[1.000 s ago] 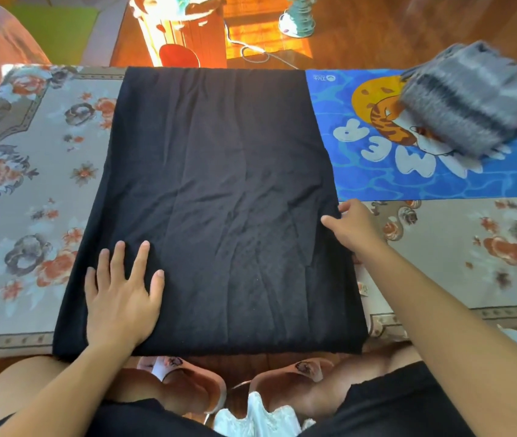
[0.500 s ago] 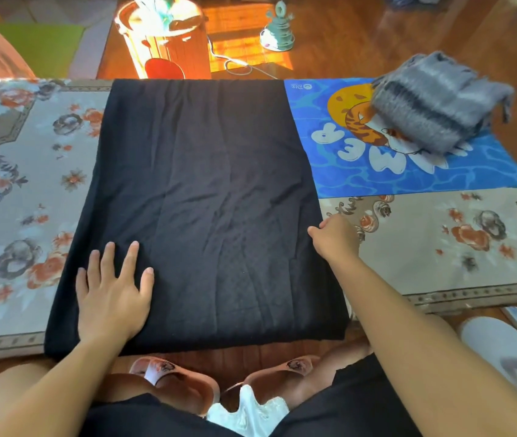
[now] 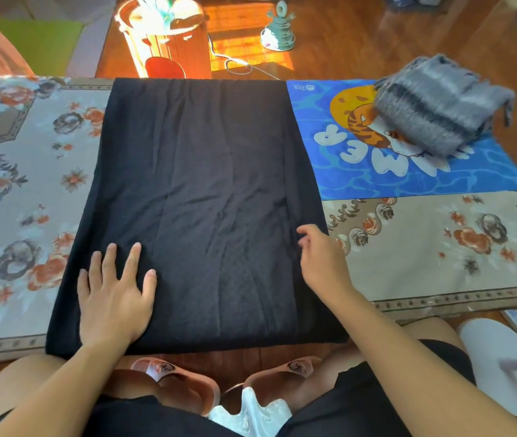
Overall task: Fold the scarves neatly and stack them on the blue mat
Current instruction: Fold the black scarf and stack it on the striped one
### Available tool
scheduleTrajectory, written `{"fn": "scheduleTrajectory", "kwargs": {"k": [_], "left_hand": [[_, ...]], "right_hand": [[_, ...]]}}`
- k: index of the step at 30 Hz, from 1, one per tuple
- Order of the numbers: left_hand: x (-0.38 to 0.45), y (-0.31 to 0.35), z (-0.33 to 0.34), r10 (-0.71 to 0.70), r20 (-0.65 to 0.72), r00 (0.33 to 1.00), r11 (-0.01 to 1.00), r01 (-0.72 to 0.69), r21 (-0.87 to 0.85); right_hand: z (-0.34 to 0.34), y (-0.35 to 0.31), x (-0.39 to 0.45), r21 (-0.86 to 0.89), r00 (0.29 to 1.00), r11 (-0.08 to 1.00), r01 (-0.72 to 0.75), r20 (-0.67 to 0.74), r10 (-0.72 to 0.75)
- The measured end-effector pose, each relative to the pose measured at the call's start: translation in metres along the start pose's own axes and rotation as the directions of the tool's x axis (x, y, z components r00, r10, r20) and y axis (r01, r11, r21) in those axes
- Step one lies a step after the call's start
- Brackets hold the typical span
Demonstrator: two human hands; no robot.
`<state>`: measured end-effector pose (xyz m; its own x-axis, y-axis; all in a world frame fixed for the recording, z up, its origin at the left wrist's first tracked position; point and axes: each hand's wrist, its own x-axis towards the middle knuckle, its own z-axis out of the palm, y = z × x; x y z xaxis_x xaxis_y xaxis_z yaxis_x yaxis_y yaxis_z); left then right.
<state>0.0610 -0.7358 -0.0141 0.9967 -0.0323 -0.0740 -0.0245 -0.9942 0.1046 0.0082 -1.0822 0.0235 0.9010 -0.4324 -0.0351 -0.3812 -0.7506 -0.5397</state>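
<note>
- Fingers of my left hand lie spread and flat, pressing the near left part of the black scarf; that matches half a second ago.
- Right hand, earlier at the scarf's right edge, now sits just inside it, fingers loosely curled; I cannot tell whether they pinch cloth.
- Black scarf lies spread on the floral rug, beside the blue mat.
- Blue mat carries the folded grey scarf at its far right; its near left stays bare.
</note>
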Motion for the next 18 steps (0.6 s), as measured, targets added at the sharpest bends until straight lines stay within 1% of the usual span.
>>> {"fn": "scheduleTrajectory", "kwargs": {"k": [3,5,6,7,8,9,10,11,13,18], "left_hand": [[0.0,-0.001,0.0,0.002,-0.001,1.0,1.0,-0.002,-0.004],[0.0,-0.001,0.0,0.001,-0.001,1.0,1.0,-0.001,-0.003],[0.0,-0.001,0.001,0.0,-0.001,1.0,1.0,0.0,-0.002],[0.0,-0.001,0.001,-0.001,-0.003,1.0,1.0,0.001,-0.001],[0.0,-0.001,0.001,0.0,-0.003,1.0,1.0,0.0,-0.001],[0.0,-0.001,0.002,0.001,-0.003,1.0,1.0,-0.001,-0.002],[0.001,-0.001,0.002,0.001,-0.001,1.0,1.0,-0.001,-0.004],[0.001,-0.001,0.002,0.001,0.0,1.0,1.0,-0.001,-0.005],[0.0,-0.001,0.003,0.004,0.002,1.0,1.0,-0.004,-0.005],[0.001,0.0,0.001,0.009,0.024,1.0,1.0,-0.01,0.005]], "right_hand": [[-0.012,0.008,0.011,0.085,0.972,0.968,-0.235,-0.005,0.236],[-0.018,0.003,0.02,0.175,0.937,0.921,-0.349,0.06,0.343],[-0.019,0.002,0.022,0.203,0.922,0.9,-0.386,0.106,0.371],[-0.02,0.001,0.023,0.182,0.914,0.898,-0.4,0.147,0.377],[-0.019,0.003,0.023,0.115,0.911,0.911,-0.397,0.171,0.375],[-0.02,0.006,0.022,0.037,0.908,0.918,-0.394,0.168,0.383],[-0.02,0.012,0.022,-0.019,0.909,0.918,-0.396,0.134,0.395],[-0.02,0.017,0.022,-0.037,0.907,0.911,-0.41,0.092,0.412],[-0.019,0.023,0.022,-0.025,0.899,0.9,-0.436,0.037,0.436],[-0.024,0.01,0.013,0.023,0.899,0.899,-0.437,-0.02,0.438]]}}
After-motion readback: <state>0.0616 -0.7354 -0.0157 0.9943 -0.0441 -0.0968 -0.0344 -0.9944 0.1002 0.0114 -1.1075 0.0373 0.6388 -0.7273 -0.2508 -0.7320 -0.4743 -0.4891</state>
